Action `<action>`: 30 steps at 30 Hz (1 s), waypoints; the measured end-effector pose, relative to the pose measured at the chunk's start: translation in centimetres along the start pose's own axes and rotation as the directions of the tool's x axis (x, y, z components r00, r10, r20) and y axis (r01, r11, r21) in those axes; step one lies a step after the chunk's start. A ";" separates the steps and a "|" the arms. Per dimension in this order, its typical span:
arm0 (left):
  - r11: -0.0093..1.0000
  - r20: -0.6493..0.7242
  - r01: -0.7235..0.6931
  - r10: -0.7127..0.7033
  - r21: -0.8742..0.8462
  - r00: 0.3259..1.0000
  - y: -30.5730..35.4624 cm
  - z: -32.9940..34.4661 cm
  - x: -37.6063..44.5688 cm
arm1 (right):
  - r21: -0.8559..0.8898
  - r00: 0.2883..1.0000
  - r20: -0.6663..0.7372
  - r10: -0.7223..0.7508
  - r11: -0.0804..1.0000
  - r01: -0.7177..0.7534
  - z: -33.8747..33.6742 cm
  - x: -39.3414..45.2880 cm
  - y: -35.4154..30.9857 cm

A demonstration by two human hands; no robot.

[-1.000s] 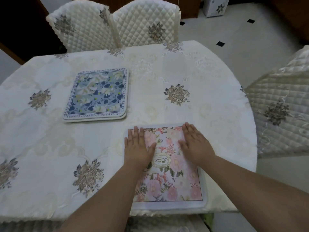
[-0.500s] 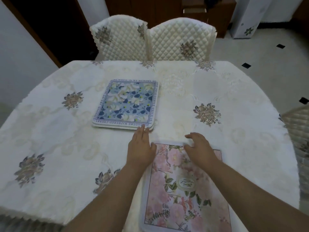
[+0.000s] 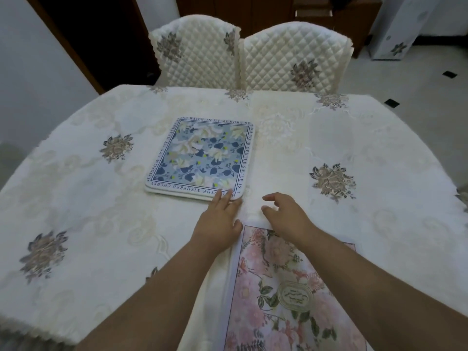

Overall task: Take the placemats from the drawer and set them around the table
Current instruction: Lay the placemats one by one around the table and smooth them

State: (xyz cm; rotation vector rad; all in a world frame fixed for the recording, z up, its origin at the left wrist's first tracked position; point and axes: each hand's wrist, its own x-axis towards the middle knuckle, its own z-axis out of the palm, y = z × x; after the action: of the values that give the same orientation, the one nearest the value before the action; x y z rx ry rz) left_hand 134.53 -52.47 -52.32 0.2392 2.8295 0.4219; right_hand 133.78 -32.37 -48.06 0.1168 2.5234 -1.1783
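One pink floral placemat (image 3: 291,295) lies set at your near counter (image 3: 76,198) edge. The blue floral stack (image 3: 200,157) waits mid-counter, undistributed. Your left hand (image 3: 217,219), fingers straight, touches its corner; your right hand (image 3: 286,216) hovers loosely curled, empty.

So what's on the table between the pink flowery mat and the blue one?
Only bare tablecloth and the person's left hand, fingertips touching the blue placemat stack; the pink placemat lies nearer, in the head view.

Blue placemats (image 3: 200,158) stacked flat; pink placemat (image 3: 291,295) nearer.
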 end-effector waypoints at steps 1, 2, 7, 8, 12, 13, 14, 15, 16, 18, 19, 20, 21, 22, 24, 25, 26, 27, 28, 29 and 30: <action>1.000 -0.007 0.003 -0.002 0.003 1.000 0.1 0.0 -0.1 | 0.002 1.000 0.004 0.000 1.000 0.000 0.1 0.2 0.1; 1.000 -0.018 0.005 -0.005 0.012 1.000 0.2 -0.1 -0.2 | 0.008 1.000 0.007 -0.002 1.000 0.002 0.2 0.3 0.2; 0.998 -0.205 0.018 -0.006 0.055 0.979 1.4 -0.7 -1.6 | 0.168 0.999 0.023 -0.036 0.985 0.032 0.9 0.4 -1.4; 0.998 -0.252 -0.001 0.016 0.061 0.968 1.9 -0.8 -2.3 | 0.239 0.999 0.029 -0.045 0.970 0.037 0.9 0.4 -1.9; 0.981 -0.332 -0.185 0.191 0.051 0.924 4.4 -0.7 -6.1 | 0.491 0.994 0.106 0.016 0.869 -0.066 1.1 0.8 -2.9; 0.975 -0.318 -0.221 0.217 0.024 0.923 4.6 -0.6 -6.8 | 0.492 0.993 0.114 0.035 0.866 -0.087 1.2 0.7 -2.9; 0.971 -0.314 -0.239 0.223 -0.015 0.923 4.5 -0.7 -7.3 | 0.476 0.993 0.106 0.058 0.874 -0.102 1.5 0.8 -2.6; 0.970 -0.326 -0.228 0.189 -0.086 0.926 4.2 -1.0 -7.5 | 0.437 0.992 0.095 0.081 0.892 -0.115 1.6 0.9 -2.3; 0.965 -0.331 -0.181 0.111 -0.189 0.937 3.5 -1.1 -7.4 | 0.400 0.992 0.081 0.098 0.908 -0.123 1.7 0.8 -2.0; 0.930 -0.263 0.011 -0.116 -0.368 0.958 1.5 -1.4 -6.9 | 0.369 0.990 0.071 0.123 0.919 -0.141 1.3 0.2 -2.0; 0.918 -0.198 0.140 -0.226 -0.372 0.954 0.1 -1.5 -6.4 | 0.384 0.989 0.075 0.128 0.912 -0.147 1.0 -0.2 -2.0; 0.902 -0.120 0.274 -0.329 -0.335 0.937 -1.2 -1.6 -6.1 | 0.400 0.990 0.077 0.121 0.906 -0.141 0.6 -0.7 -2.0; 0.871 -0.040 0.380 -0.412 -0.312 0.910 -2.4 -1.7 -6.0 | 0.391 0.990 0.085 0.109 0.911 -0.133 0.3 -1.4 -1.9; 0.835 0.018 0.447 -0.466 -0.319 0.884 -3.3 -2.0 -5.9 | 0.361 0.992 0.089 0.090 0.925 -0.116 0.1 -2.1 -1.7; 0.791 0.067 0.491 -0.504 -0.365 0.861 -4.2 -2.5 -6.2 | 0.255 0.994 0.091 0.052 0.964 -0.074 0.1 -3.3 -1.1; 0.777 0.080 0.502 -0.513 -0.378 0.855 -4.3 -2.8 -6.4 | 0.187 0.996 0.078 0.047 0.980 -0.060 0.2 -3.7 -0.8; 0.759 0.092 0.521 -0.531 -0.390 0.842 -4.5 -3.0 -6.4 | 0.118 0.998 0.060 0.035 0.992 -0.042 0.5 -4.1 -0.5; 0.743 0.106 0.543 -0.550 -0.392 0.829 -4.7 -3.3 -6.3 | 0.057 0.998 0.055 0.027 0.998 -0.030 0.8 -4.5 -0.4; 0.739 0.112 0.560 -0.564 -0.373 0.818 -4.9 -3.6 -6.2 | 0.013 0.998 0.058 0.020 1.000 -0.021 1.0 -4.8 -0.4; 0.746 0.103 0.564 -0.569 -0.355 0.816 -5.1 -4.0 -6.1 | -0.007 0.998 0.066 0.020 1.000 -0.019 1.3 -5.1 -0.4; 0.749 0.096 0.551 -0.559 -0.367 0.824 -5.2 -4.6 -6.1 | -0.002 0.998 0.060 0.021 1.000 -0.021 1.3 -5.6 -0.5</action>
State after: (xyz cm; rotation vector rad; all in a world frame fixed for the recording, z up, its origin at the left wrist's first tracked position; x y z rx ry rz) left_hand 138.33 -59.84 -48.26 -0.6797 2.5806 0.8090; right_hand 139.26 -33.23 -46.53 0.1055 2.4652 -1.1551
